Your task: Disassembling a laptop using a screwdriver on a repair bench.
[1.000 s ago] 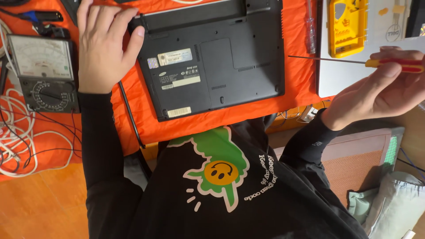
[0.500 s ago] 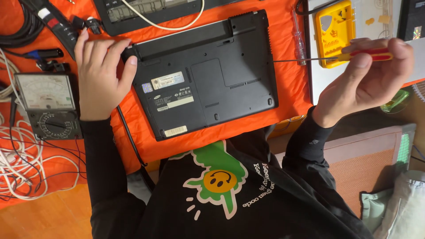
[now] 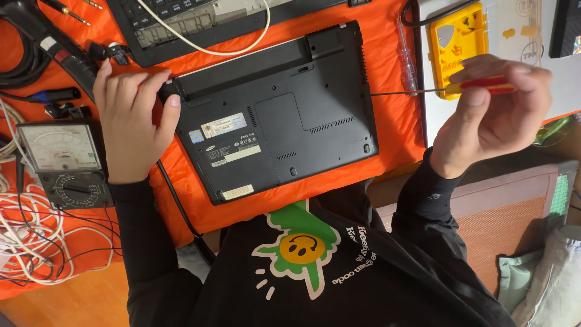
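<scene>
A black laptop (image 3: 284, 121) lies upside down on an orange cloth (image 3: 393, 130), its underside with labels and vents facing up. My left hand (image 3: 130, 121) rests on its left rear corner, fingers spread over the edge. My right hand (image 3: 493, 112) is raised to the right of the laptop and grips a screwdriver (image 3: 451, 89) with a red and yellow handle. Its thin shaft points left, and the tip hangs just above the laptop's right edge.
An analogue multimeter (image 3: 63, 163) sits left of my left hand, with white cables (image 3: 30, 242) below it. A second laptop (image 3: 200, 18) lies at the top. A clear-handled screwdriver (image 3: 407, 57) and a yellow tool holder (image 3: 457, 42) lie at the right.
The view has shifted, so everything sits lower in frame. My right hand has lifted the screwdriver up and slightly left, towards the laptop. My left hand stays on the corner.
</scene>
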